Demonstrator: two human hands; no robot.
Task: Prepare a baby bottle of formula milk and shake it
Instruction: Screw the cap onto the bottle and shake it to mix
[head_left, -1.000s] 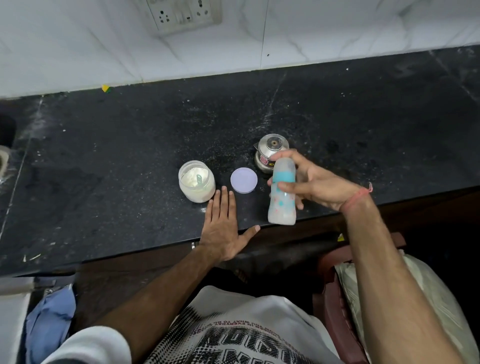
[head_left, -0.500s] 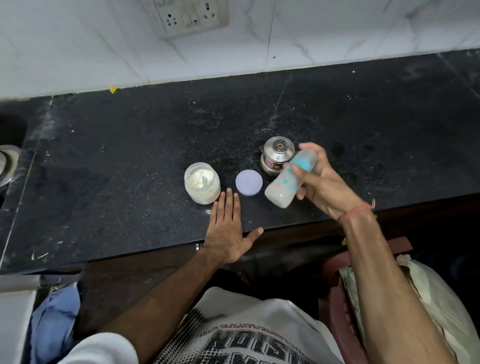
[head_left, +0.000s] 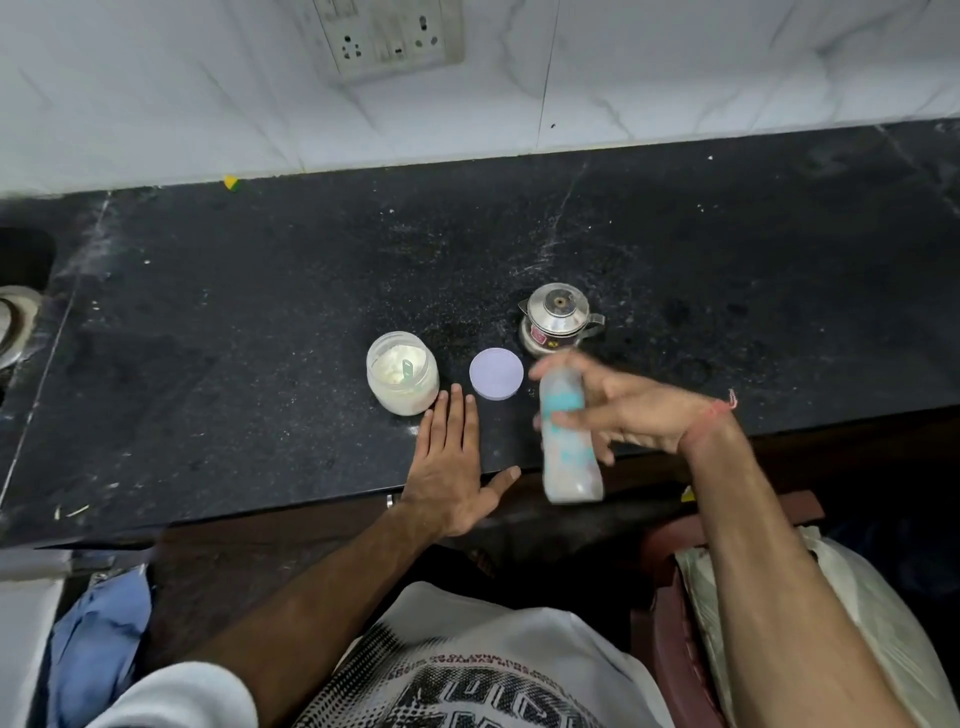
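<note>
My right hand (head_left: 631, 413) grips a baby bottle (head_left: 569, 457) with a teal collar and milky contents, held in the air over the counter's front edge and blurred by motion. My left hand (head_left: 451, 467) lies flat, fingers spread, on the black counter (head_left: 234, 322) near its front edge. Just beyond its fingertips stands an open jar of white formula powder (head_left: 402, 371) with a scoop inside. The jar's lilac lid (head_left: 496, 374) lies flat to the right of the jar.
A small lidded steel pot (head_left: 558, 318) stands behind the bottle. A socket plate (head_left: 389, 34) is on the white tiled wall. A sink edge (head_left: 15, 322) shows at far left. A maroon chair with a plastic bag (head_left: 883, 613) sits low right.
The bottle has swung from tilted beside the steel pot back to nearly upright and lower, toward the counter's front edge. My left hand has stayed flat on the counter.
</note>
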